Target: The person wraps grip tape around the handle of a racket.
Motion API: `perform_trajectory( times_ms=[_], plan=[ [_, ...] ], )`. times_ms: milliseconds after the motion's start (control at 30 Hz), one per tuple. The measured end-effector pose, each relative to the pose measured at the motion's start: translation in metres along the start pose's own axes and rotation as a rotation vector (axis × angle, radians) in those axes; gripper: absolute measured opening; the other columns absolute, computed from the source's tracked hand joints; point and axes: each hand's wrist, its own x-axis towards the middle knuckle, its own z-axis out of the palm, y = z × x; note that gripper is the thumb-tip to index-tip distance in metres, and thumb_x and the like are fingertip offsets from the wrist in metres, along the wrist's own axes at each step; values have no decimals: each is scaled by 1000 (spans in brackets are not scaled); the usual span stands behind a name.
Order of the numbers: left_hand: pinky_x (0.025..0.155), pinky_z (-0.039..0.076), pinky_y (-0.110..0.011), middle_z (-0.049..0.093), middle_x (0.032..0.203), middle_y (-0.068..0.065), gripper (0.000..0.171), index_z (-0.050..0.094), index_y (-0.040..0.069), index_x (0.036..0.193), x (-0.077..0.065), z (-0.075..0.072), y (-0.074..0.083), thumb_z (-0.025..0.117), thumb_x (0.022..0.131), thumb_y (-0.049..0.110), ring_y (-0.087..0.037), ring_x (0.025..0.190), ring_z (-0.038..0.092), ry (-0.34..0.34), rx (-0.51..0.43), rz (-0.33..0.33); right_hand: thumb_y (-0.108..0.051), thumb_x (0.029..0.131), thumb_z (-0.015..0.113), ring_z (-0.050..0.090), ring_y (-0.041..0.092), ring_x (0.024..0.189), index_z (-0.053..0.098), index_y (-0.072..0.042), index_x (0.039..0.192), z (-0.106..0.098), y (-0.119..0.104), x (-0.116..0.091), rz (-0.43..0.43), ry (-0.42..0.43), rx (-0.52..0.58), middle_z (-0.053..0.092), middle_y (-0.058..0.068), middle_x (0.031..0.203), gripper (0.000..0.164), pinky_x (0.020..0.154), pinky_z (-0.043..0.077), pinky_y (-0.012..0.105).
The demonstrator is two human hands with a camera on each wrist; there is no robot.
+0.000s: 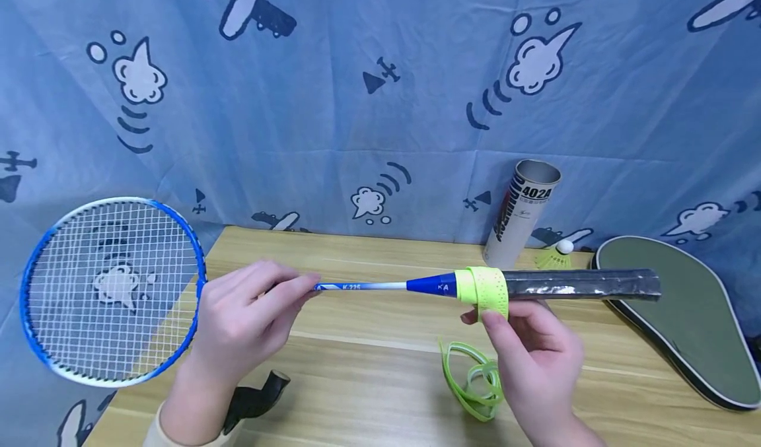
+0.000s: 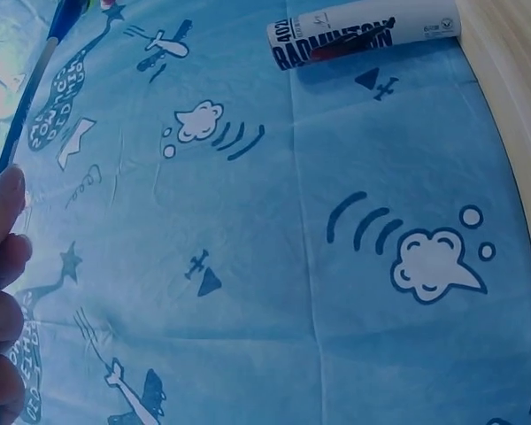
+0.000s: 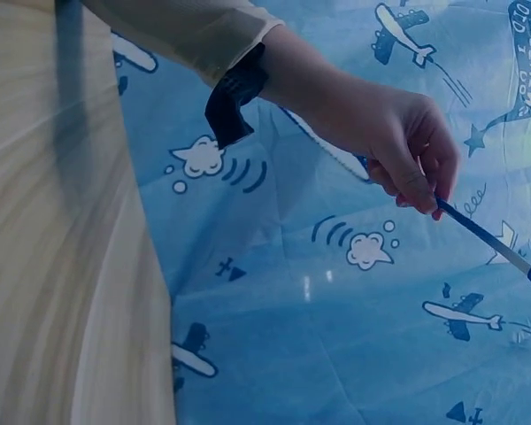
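A blue and white badminton racket point(image 1: 374, 286) is held level above the table, its strung head at the left and its bare black handle point(image 1: 582, 284) at the right. My left hand point(image 1: 244, 321) pinches the thin shaft between thumb and fingers; the right wrist view shows this left hand point(image 3: 389, 142) too. Bright yellow-green overgrip tape point(image 1: 492, 287) is wrapped around the top of the handle, beside the blue cone. Below the handle, my right hand point(image 1: 541, 361) pinches the tape's hanging part between thumb and fingers. The right hand is out of sight in both wrist views.
A coiled light green strip point(image 1: 475, 384) lies on the wooden table point(image 1: 357, 374) under the right hand. Behind stand a shuttlecock tube point(image 1: 520, 219) and a yellow shuttlecock point(image 1: 555, 255). A green paddle-shaped case point(image 1: 689, 321) lies at the right. A blue patterned cloth point(image 1: 380, 117) hangs behind.
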Motion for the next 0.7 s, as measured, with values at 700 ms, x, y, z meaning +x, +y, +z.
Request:
perform_trajectory(
  times_ms=[700],
  plan=[
    [53,35,-32,66,70,-4,27,79,3,83,1,8,1,68,101,19,-21,54,52,119,55,-24,29,90,52,72,24,82,65,23,102,1,-1,0,-8,-7,31,75,19,103,19,77,62,30]
  ],
)
